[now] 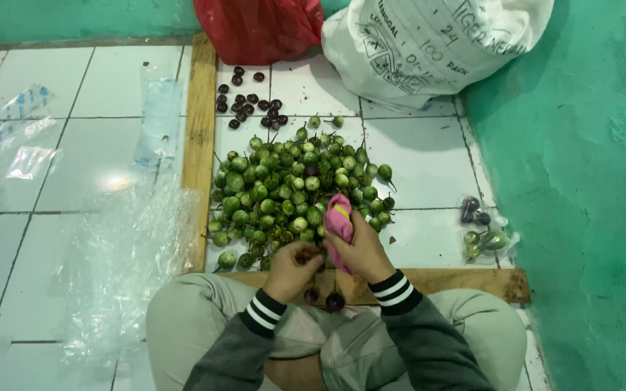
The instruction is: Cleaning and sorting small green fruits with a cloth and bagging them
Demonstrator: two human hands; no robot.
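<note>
Right hand (360,250): closed around one pink cloth (338,221). Left hand (293,266): fingers curled on one dark purple fruit (304,255), just left of the cloth. Beyond both hands: one green fruit heap (291,188), too many to count. Below the hands: two dark fruits (324,298).

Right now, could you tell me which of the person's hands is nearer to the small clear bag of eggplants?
The right hand, holding a pink cloth, is nearer the bag; the left hand lies farther away.
</note>
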